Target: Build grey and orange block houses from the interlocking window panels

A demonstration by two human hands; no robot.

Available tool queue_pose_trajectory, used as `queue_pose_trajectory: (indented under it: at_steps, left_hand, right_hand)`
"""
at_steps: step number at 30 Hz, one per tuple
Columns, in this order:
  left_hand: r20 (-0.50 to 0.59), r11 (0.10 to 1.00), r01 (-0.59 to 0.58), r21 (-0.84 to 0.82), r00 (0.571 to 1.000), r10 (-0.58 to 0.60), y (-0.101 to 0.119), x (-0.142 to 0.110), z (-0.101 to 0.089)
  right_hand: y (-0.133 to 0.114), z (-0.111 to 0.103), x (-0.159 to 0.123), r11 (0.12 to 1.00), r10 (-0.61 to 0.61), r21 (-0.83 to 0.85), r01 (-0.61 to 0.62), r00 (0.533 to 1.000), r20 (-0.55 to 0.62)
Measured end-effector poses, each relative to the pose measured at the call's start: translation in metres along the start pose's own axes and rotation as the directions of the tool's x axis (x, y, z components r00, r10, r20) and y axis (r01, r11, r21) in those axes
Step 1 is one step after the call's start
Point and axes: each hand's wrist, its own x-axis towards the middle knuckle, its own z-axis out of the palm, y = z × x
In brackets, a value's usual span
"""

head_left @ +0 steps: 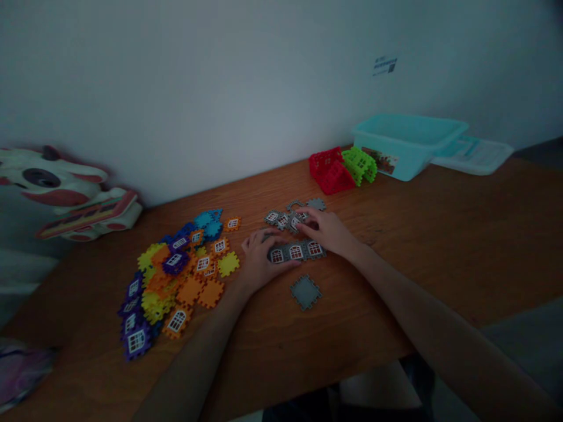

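Observation:
A row of joined grey window tiles (296, 252) lies in front of me on the table. My left hand (259, 258) curls around the row's left end, thumb along the near edge and fingers behind. My right hand (328, 231) is just beyond the row, its thumb and fingers pinching a grey window tile (294, 223). More grey tiles with white windows (272, 217) lie beside that one, and a plain grey tile (315, 204) sits behind the right hand. Nearer to me, a square grey tile (306, 292) lies flat by itself.
A heap of orange, yellow, purple and blue tiles (191, 290) spreads at the left. Behind it stands a cow-shaped toy keyboard (88, 217). Red (332, 171) and green (359, 165) tile assemblies stand near the wall, beside a turquoise bin (407, 143) and its lid (477, 155).

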Motion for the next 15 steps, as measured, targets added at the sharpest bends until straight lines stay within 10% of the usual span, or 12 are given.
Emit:
queue_pose_trajectory:
  at_steps: [10,15]
  left_hand:
    - [-0.112,0.955,-0.154,-0.252,0.985,0.129,-0.009,0.0018,0.0051]
    - [-0.147,0.934,-0.102,-0.342,0.988,0.054,-0.0099,0.0038,0.0044]
  right_hand:
    - [-0.008,-0.006,-0.0033,0.947,-0.245,-0.17,0.273,0.954,0.17]
    - [-0.0079,-0.0044,-0.0041,0.974,-0.168,-0.106,0.201,0.951,0.259]
